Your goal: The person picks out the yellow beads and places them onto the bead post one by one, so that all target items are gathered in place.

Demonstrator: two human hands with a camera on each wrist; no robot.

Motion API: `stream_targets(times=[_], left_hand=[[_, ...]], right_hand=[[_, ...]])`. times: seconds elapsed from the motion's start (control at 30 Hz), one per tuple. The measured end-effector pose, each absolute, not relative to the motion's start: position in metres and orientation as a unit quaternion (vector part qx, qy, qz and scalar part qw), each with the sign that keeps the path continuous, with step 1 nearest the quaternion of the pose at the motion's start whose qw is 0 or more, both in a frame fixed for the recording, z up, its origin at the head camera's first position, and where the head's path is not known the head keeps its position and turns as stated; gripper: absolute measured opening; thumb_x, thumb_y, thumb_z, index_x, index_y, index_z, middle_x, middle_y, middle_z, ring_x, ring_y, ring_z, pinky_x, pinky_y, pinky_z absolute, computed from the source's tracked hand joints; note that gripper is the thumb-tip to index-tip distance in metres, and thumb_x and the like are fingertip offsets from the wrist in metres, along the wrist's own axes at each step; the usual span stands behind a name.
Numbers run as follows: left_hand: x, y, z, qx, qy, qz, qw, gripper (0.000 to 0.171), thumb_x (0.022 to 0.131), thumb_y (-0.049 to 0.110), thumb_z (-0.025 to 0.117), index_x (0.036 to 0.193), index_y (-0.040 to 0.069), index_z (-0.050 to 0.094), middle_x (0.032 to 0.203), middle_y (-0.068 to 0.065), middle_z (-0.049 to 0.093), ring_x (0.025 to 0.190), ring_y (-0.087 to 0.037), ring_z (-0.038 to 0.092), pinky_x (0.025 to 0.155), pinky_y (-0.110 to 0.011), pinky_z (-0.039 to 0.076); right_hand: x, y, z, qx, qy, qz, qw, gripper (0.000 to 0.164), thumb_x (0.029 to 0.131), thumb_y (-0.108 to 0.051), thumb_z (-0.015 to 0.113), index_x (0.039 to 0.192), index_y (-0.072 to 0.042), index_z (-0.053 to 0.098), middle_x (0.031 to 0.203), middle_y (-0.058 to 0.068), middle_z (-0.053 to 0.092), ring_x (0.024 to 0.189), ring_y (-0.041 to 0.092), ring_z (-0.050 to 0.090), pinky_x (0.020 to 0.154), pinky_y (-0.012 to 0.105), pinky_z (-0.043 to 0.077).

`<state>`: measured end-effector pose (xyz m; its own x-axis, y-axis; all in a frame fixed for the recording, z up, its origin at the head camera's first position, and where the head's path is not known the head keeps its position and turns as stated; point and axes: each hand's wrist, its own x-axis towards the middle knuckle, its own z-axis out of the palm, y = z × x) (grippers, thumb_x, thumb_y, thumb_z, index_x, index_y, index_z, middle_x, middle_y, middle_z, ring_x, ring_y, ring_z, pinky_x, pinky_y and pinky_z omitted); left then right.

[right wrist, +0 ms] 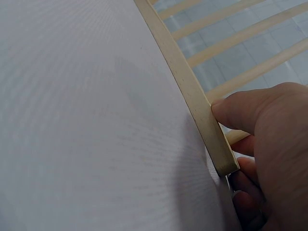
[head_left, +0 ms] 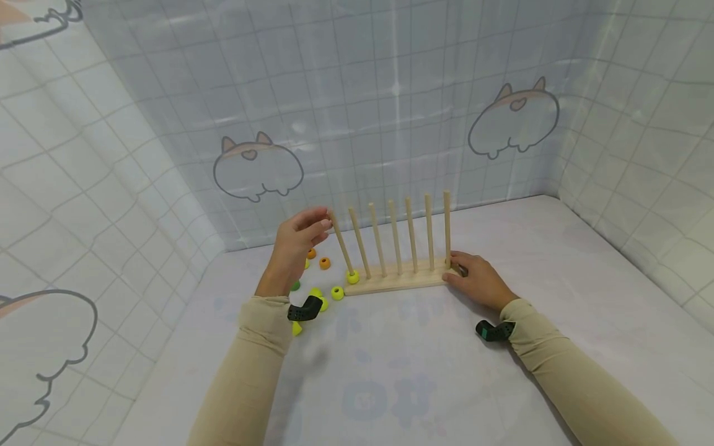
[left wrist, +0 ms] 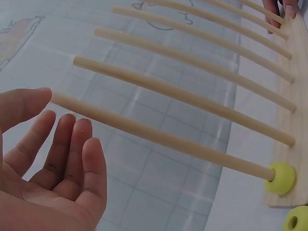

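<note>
A wooden peg rack (head_left: pixel 401 284) stands on the table, several tall pegs rising from its long base. One yellow-green bead (left wrist: pixel 285 182) sits at the foot of the leftmost peg (left wrist: pixel 168 140). My left hand (head_left: pixel 295 241) is at the top of that peg, thumb tip right at the peg's end and fingers loosely bent. No bead shows between its fingers. At the opposite end, my right hand (head_left: pixel 478 284) grips the base, its thumb (right wrist: pixel 236 109) against the near edge and the fingers behind, partly hidden.
Loose beads lie left of the rack: orange (head_left: pixel 325 263), green (head_left: pixel 295 285) and yellow-green (head_left: pixel 337 293), some partly hidden by the left hand and wrist. A tile-patterned cloth backdrop (head_left: pixel 357 124) rises behind the rack, with side walls left and right.
</note>
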<state>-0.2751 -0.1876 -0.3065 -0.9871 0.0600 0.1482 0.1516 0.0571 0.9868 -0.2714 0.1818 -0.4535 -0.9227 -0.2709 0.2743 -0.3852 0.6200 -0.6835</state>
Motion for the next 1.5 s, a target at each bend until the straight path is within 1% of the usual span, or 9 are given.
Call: stream_targets(times=[0.27,0.33,0.47,0.57,0.77,1.07,1.23,1.37,1.5], left_hand=[[-0.258,-0.203,-0.331,-0.053,-0.723,-0.688,0.029,0.038,0.099,0.014,0.065,0.135,0.004,0.058,0.131,-0.013,0.060,0.118,-0.027,0.060,0.103,-0.037,0.049],[-0.253,-0.207,-0.337,-0.051,-0.731,-0.679,0.029,0.038,0.098,0.015,0.066,0.134,0.004,0.059,0.132,-0.014,0.060,0.117,-0.026,0.060,0.102,-0.035,0.050],[-0.242,-0.215,-0.348,-0.053,-0.765,-0.641,0.026,0.040,0.097,0.020,0.069,0.133,0.006,0.061,0.132,-0.015,0.061,0.119,-0.029,0.059,0.097,-0.027,0.051],[-0.235,-0.221,-0.356,-0.057,-0.786,-0.616,0.021,0.041,0.096,0.024,0.071,0.132,0.008,0.062,0.132,-0.013,0.061,0.120,-0.031,0.057,0.097,-0.026,0.051],[-0.223,-0.230,-0.366,-0.038,-0.807,-0.589,0.013,0.043,0.095,0.030,0.072,0.132,0.009,0.063,0.128,-0.010,0.064,0.115,-0.023,0.060,0.097,-0.026,0.050],[-0.213,-0.244,-0.379,-0.017,-0.808,-0.589,0.005,0.042,0.096,0.027,0.071,0.132,0.008,0.063,0.128,-0.018,0.062,0.113,-0.025,0.059,0.098,-0.033,0.051],[-0.211,-0.253,-0.388,-0.005,-0.805,-0.594,0.010,0.041,0.096,0.024,0.070,0.132,0.008,0.063,0.127,-0.016,0.063,0.109,-0.021,0.060,0.095,-0.028,0.052],[-0.206,-0.262,-0.396,0.006,-0.800,-0.599,0.025,0.036,0.098,0.017,0.066,0.131,0.004,0.062,0.127,-0.021,0.062,0.107,-0.022,0.061,0.091,-0.024,0.054],[-0.200,-0.271,-0.403,0.031,-0.799,-0.600,0.038,0.037,0.099,0.016,0.063,0.132,0.001,0.060,0.125,-0.021,0.062,0.108,-0.026,0.063,0.090,-0.025,0.054]], right_hand=[[-0.274,0.185,-0.458,0.184,-0.899,0.392,0.073,0.046,0.096,-0.023,0.069,0.132,0.005,0.061,0.147,0.023,0.048,0.135,0.046,0.042,0.111,0.059,0.034],[-0.275,0.185,-0.459,0.184,-0.899,0.390,0.075,0.047,0.096,-0.023,0.069,0.133,0.005,0.061,0.147,0.023,0.048,0.135,0.046,0.042,0.111,0.060,0.034],[-0.275,0.186,-0.459,0.186,-0.899,0.391,0.072,0.047,0.096,-0.023,0.069,0.133,0.005,0.060,0.148,0.022,0.048,0.136,0.046,0.042,0.112,0.059,0.033],[-0.275,0.185,-0.459,0.186,-0.898,0.393,0.069,0.047,0.096,-0.023,0.069,0.133,0.004,0.061,0.148,0.022,0.048,0.136,0.045,0.042,0.112,0.059,0.033],[-0.275,0.183,-0.456,0.181,-0.900,0.391,0.064,0.048,0.096,-0.023,0.069,0.134,0.005,0.060,0.149,0.022,0.046,0.136,0.046,0.041,0.112,0.059,0.032],[-0.275,0.184,-0.455,0.178,-0.902,0.389,0.063,0.049,0.096,-0.023,0.069,0.134,0.006,0.060,0.149,0.022,0.046,0.137,0.045,0.040,0.112,0.059,0.032],[-0.275,0.184,-0.456,0.176,-0.901,0.391,0.063,0.049,0.096,-0.023,0.069,0.135,0.005,0.059,0.149,0.022,0.047,0.136,0.046,0.041,0.112,0.059,0.032],[-0.276,0.183,-0.457,0.174,-0.899,0.397,0.060,0.048,0.096,-0.023,0.069,0.134,0.005,0.060,0.148,0.022,0.047,0.137,0.045,0.041,0.112,0.059,0.032],[-0.275,0.183,-0.456,0.171,-0.899,0.399,0.060,0.047,0.096,-0.023,0.069,0.134,0.005,0.060,0.149,0.021,0.047,0.137,0.045,0.040,0.113,0.059,0.032]])
